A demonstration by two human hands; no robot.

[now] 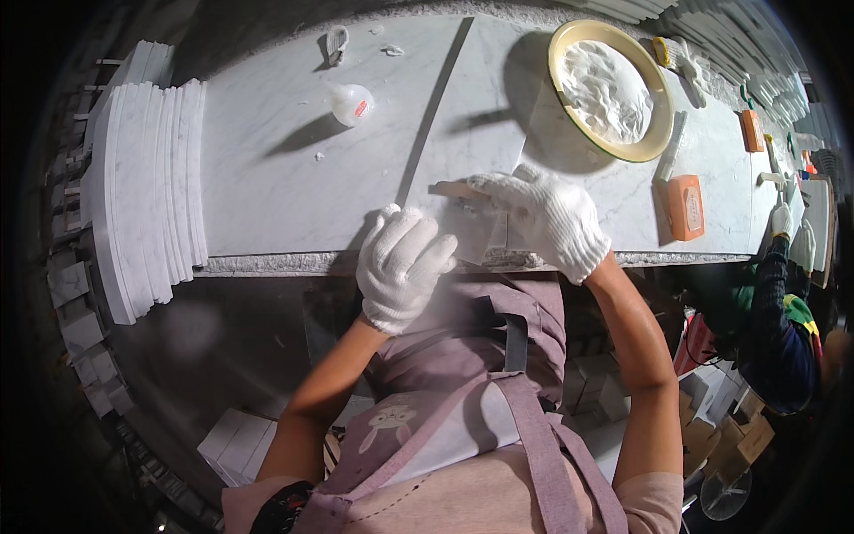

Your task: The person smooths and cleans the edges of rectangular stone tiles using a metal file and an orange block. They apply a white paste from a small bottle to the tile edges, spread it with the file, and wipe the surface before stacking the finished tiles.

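Far left: a stack of curved white marble pieces (142, 187), stood on edge beside the marble counter (285, 187). Farther along on the slab, a small round translucent bottle (351, 103), lying apart from everything else.

Near the front edge, the left hand (402, 262) in a white knit glove, curled into a loose fist, pressing down on a small marble tile (480, 233). Whether anything sits inside that fist, impossible to tell. Just right of it, the right hand (544, 218), also gloved, fingers closed around a flat wooden stick (454, 189) whose long axis runs roughly left-right, its free end pointing left over the tile. Tile directly between and beneath both hands, touching the left; right hand nearer the stick, left nearer the tile's front corner.

Behind and to the right, a round yellow-rimmed dish (658, 98) holding a mound of white paste, well apart from the hands. Beyond it, an orange rectangular block (685, 206) lying flat, with another orange block (752, 131) farther back. At the far right edge, another person's gloved hand (783, 221) and dark sleeve.
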